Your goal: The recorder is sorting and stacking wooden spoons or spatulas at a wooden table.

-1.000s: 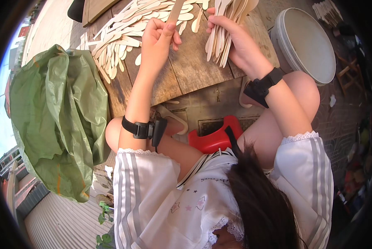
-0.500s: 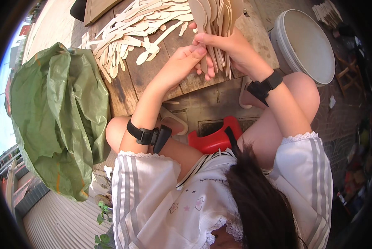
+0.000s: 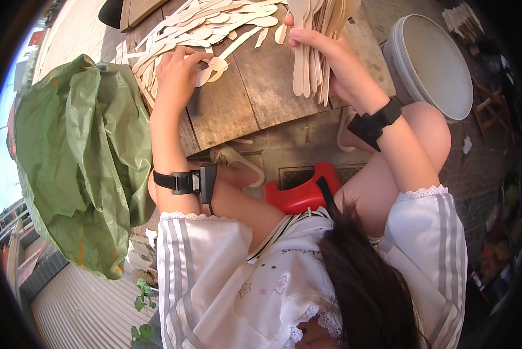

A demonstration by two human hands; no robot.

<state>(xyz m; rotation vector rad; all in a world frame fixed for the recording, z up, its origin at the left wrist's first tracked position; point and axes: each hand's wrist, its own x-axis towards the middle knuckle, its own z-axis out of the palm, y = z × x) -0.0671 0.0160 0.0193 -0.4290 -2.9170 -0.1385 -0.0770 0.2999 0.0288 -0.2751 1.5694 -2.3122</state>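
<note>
Upright in my right hand [image 3: 342,61] is a thick bundle of pale wooden spoons [image 3: 308,64], with the thumb across its front and the handle ends hanging low over the table's near edge. My left hand [image 3: 176,75] is at the near left side of a loose heap of wooden spoons [image 3: 208,23]. Its fingers are bent and its thumb points right, beside a couple of spoons with rounded heads [image 3: 217,64]. The fingertips are partly hidden, and I see nothing lifted in them. Both wrists wear black straps with small boxes.
The heap lies on a worn plank table [image 3: 226,113]. A green plastic sheet [image 3: 86,168] hangs at the left. To the right stands a large white bucket [image 3: 432,67], with another stack of wooden pieces [image 3: 462,22] beyond it. A red plastic stool [image 3: 298,195] is between my legs.
My left hand has left the bundle and moved left to the loose heap. My right hand still grips the bundle, now slightly farther up in the view.
</note>
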